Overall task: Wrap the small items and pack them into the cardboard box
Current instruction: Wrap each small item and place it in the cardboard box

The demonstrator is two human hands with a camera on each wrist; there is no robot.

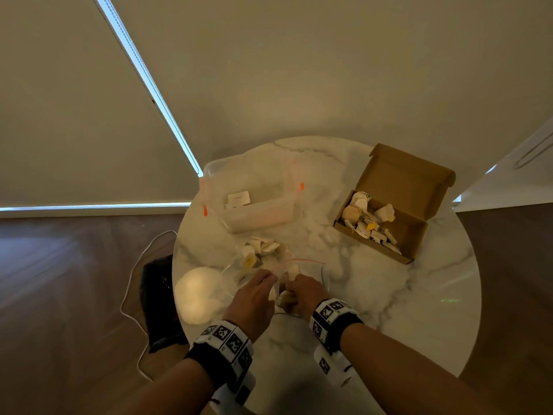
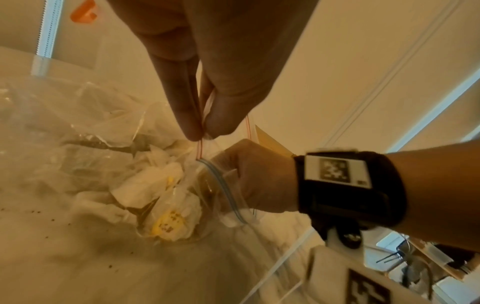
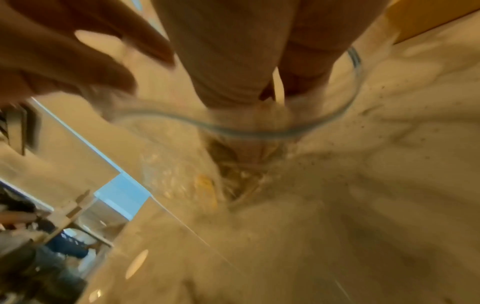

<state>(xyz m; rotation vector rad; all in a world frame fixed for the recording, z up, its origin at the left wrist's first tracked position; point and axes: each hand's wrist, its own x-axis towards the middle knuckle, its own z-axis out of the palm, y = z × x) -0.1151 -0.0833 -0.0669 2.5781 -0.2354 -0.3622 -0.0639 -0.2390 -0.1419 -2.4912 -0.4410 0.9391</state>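
Two hands worked one limp, slippery bag [image 2: 207, 185]: left hand [image 2: 207, 86] pinched its rim, right hand [image 2: 257, 176] reached inside, its grip hidden; packets [image 2: 168, 207] beneath looked light, crushable.

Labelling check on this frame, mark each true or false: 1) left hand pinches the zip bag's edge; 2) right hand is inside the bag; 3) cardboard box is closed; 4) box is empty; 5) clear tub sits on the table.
1) The left hand pinches the zip bag at its edge: true.
2) The right hand reaches into the bag: true.
3) False: the cardboard box has its lid open.
4) False: it holds several wrapped items.
5) The clear tub sits on the table: true.
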